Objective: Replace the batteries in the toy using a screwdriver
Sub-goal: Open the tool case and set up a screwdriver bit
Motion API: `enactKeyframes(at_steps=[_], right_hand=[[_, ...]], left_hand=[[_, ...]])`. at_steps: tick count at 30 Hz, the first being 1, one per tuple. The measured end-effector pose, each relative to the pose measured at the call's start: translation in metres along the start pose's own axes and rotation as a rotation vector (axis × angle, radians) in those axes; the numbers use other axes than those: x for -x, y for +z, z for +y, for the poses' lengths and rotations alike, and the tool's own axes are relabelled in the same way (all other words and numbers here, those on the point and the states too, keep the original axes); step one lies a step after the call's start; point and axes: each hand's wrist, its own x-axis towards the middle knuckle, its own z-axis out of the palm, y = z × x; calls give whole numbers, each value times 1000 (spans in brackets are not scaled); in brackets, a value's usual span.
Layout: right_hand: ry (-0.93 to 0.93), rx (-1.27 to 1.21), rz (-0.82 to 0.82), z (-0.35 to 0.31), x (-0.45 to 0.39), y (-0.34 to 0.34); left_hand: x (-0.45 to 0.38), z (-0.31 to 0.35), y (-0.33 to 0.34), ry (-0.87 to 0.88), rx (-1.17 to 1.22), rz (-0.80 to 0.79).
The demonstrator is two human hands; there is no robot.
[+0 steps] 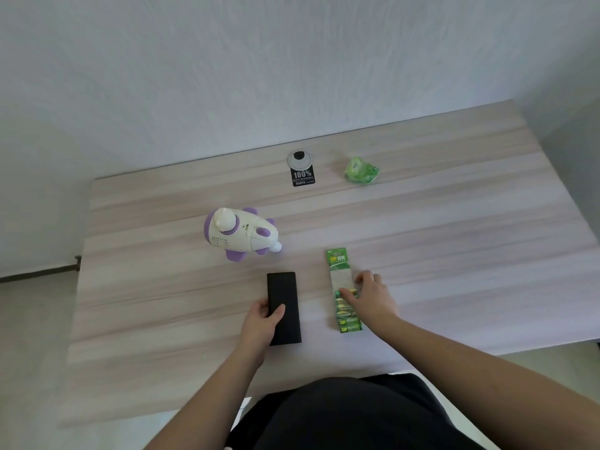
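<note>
A white and purple toy (242,234) lies on its side in the middle of the wooden table (422,222). In front of it lies a long black case (285,297); my left hand (261,321) grips its near left edge, thumb on top. To the right sits a green card pack of batteries (339,271), partly emptied, with several batteries still in its near end. My right hand (370,295) rests on that pack, fingers curled onto the batteries and the card. No screwdriver is visible.
A crumpled green wrapper (361,171) lies at the back right. A round grey cable grommet with a black label (302,168) sits at the back edge near the wall. My dark-clothed lap is below the table's near edge.
</note>
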Motion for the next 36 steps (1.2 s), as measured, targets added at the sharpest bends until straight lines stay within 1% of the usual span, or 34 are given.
enactKeyframes(at_steps=[3,6,9,10,12,14,16,18,21,24,27,28,30,31,33,35,36], right_hand=[[-18,-13,-11,3,-2,-1],[1,-119,-16,6,-3,-4],[37,-184,8,10,0,-10],[15,-172,27,12,2,-13],[-92,-126,84,13,11,-17],[-205,-107,139,7,20,-21],[-289,-106,152,-6,28,-20],[-343,-118,110,-23,34,-16],[-415,-135,-6,-50,42,-6],[-466,-145,-66,-67,47,3],[-518,-80,-23,-76,47,8],[-496,-72,-25,-79,46,8],[-376,-129,-121,-86,42,5],[-315,-193,-197,-88,40,6],[-255,-296,-319,-91,38,12],[-204,-428,-367,-93,40,21],[-162,-525,-383,-95,43,26]], left_hand=[[0,-1,3,37,-78,40],[0,1,6,76,-250,100],[-1,2,6,124,-385,117],[0,3,6,140,-424,115],[0,3,5,160,-465,99],[-1,5,1,164,-457,82],[-1,6,-3,154,-420,71],[3,8,-8,149,-360,78],[9,13,-16,152,-299,65],[16,22,-26,165,-265,-27],[20,34,-36,178,-259,-133],[21,38,-40,188,-254,-159],[19,44,-48,221,-270,-219],[16,47,-53,239,-285,-249],[13,55,-62,280,-309,-302],[7,58,-72,327,-355,-331],[5,58,-76,347,-370,-318]])
